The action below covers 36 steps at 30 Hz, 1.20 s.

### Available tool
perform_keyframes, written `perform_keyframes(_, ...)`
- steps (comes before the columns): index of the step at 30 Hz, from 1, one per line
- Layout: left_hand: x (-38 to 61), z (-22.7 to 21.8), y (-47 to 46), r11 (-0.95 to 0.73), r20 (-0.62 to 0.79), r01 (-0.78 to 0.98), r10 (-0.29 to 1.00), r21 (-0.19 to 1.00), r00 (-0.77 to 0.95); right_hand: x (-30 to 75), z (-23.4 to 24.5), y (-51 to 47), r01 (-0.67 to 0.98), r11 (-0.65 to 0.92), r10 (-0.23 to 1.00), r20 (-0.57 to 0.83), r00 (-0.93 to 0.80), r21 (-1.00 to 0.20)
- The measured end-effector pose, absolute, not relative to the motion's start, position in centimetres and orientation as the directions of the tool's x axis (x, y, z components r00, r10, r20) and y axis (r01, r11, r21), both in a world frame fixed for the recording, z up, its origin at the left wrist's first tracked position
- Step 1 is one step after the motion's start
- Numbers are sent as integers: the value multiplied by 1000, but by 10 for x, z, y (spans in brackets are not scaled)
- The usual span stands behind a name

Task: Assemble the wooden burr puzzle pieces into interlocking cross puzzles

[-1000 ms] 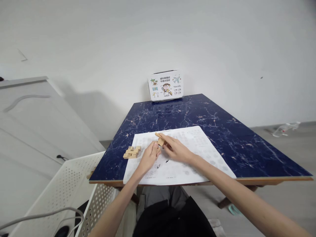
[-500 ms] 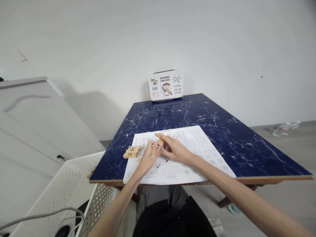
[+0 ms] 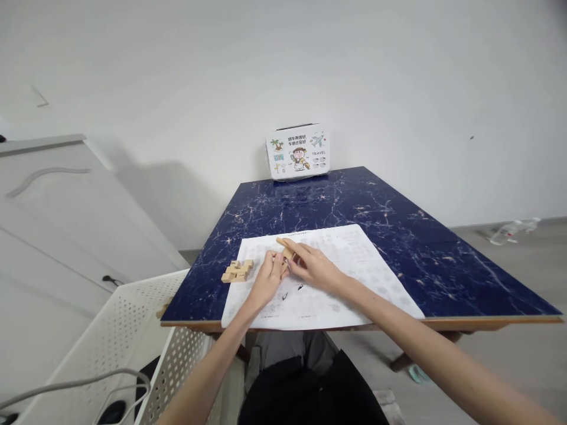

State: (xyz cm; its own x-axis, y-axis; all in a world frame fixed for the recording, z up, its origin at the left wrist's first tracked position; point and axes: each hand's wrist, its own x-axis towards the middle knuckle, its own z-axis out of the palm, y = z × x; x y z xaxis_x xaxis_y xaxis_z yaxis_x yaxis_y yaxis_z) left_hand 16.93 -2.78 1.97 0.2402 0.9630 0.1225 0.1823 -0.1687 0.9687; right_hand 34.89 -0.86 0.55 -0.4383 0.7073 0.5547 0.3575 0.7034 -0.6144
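Observation:
Over a printed white sheet (image 3: 336,307), my two hands meet around light wooden blocks (image 3: 287,252). My right hand (image 3: 315,267) has its fingers closed on the blocks from the right, with one narrow end sticking out at the upper left. From the other side my left hand (image 3: 268,277) pinches the same wooden pieces, its fingertips touching or almost touching those of the right. How the pieces fit together is hidden by the fingers. To the left, a cluster of notched wooden blocks (image 3: 237,271) lies on the sheet's left edge. Small dark marks show on the paper below my hands.
The sheet lies on a dark blue marbled table (image 3: 301,203). A white case with cartoon prints (image 3: 298,152) stands at the far edge against the wall. Left of the table is a white perforated basket (image 3: 177,360) with cables, beside a white cabinet (image 3: 57,218).
Almost nothing differs. Both hands stay together on the wooden blocks with only tiny finger shifts, and the camera view has moved slightly.

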Motion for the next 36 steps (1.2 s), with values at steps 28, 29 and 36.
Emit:
perform_keyframes(28, 173, 27, -32, -99, 94, 14, 971, 995, 220, 347, 6, -7, 435, 728, 686, 540, -488, -530)
perform_keyframes(29, 173, 26, -32, -100, 95, 10, 971, 995, 218, 348, 8, -8, 431, 725, 688, 534, -492, -537)
perform_keyframes(36, 167, 19, -27, -92, 96, -31, 985, 995, 146, 377, 21, -9, 506, 595, 804, 452, -388, -625)
